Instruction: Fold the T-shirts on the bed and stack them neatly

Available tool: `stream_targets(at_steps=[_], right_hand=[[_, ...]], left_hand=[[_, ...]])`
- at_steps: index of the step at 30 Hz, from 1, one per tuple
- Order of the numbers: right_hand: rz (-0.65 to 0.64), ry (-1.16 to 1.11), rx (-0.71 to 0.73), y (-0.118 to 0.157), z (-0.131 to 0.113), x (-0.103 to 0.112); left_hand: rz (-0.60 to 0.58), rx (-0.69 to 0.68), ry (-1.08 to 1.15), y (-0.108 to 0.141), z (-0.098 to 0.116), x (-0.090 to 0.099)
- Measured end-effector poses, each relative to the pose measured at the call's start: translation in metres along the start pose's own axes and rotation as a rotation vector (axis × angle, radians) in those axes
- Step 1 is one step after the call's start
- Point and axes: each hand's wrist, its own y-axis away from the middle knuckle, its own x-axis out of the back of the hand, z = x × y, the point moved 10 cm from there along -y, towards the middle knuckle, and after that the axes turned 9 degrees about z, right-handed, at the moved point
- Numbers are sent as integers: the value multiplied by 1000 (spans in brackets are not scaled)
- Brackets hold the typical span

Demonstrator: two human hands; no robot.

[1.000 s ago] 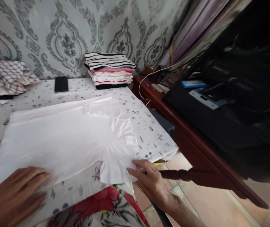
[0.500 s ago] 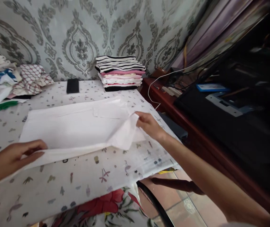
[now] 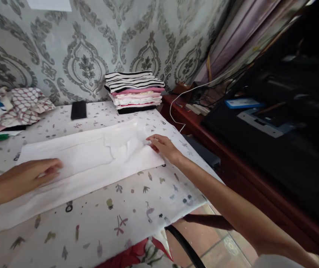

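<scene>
A white garment (image 3: 84,156) lies folded into a long strip across the patterned cloth, with layers overlapping and wrinkles toward its right end. Over its left part hovers my left hand (image 3: 40,171), fingers loosely curved and thumb apart, with no fabric visible in its grasp. At the garment's right end is my right hand (image 3: 163,147), its index finger stretched out and the other fingers bent beneath. The fingertips are beside or lightly on the fabric; contact is hard to make out, and no cloth is raised in them.
A neat stack of folded clothes (image 3: 135,93) stands near the wall. Left of it lie a black phone (image 3: 78,110) and a loose clothes pile (image 3: 25,106). On the right, a dark red cabinet (image 3: 193,115) with a white cable (image 3: 173,104) adjoins the surface covered by the printed cloth (image 3: 92,219).
The garment's near side, held up by both hands earlier, now lies folded inward on top. Both hands have let go of the fabric. The view has shifted slightly right.
</scene>
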Motion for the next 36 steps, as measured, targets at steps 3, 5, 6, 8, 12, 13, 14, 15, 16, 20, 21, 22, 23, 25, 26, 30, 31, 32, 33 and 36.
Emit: stream_targets(at_steps=[3,5,6,8,12,13,14,15,16,20,21,22,23,25,26,30,31,32,33,36], right_hand=[[46,115,90,19,2,19],[61,188,157,34,2,28],[58,209,181,41,2,31],[40,217,195,55,4,34],[22,120,155,69,16,36],[23,96,159,71,18,37],[23,79,168,72,20,37],[24,68,182,73,21,37],[26,63,195,74,23,37],[58,63,235,76,27,42],[59,66,238,76,28,42],[57,68,242,76,28,42],[53,67,246,77,28,42],[40,65,247,77,29,42],[38,63,245,77,29,42],[49,52,232,75,29,43],[51,52,230,74,28,43],[55,58,228,74,28,42],[62,68,225,73,28,42],[107,128,230,73,27,44]], left_hand=[[-101,-139,38,-39,73,-21],[-83,-243,62,-65,123,-37],[-56,-278,62,-77,144,-44],[-1,-297,18,-99,174,-59],[24,-261,-154,-130,197,-81],[19,-249,-169,-133,198,-85],[10,-237,-167,-136,198,-87],[-3,-227,-154,-137,198,-90],[-17,-228,-137,-138,198,-93],[35,-377,-14,-130,211,-90],[71,-409,41,-127,214,-86],[104,-420,97,-125,214,-82],[128,-408,147,-125,212,-78],[149,-357,207,-125,205,-75],[154,-337,213,-126,203,-75],[168,-316,93,-128,199,-80],[176,-312,42,-127,199,-81],[184,-305,-8,-127,199,-82],[188,-296,-50,-126,199,-82],[185,-268,-126,-123,199,-84]])
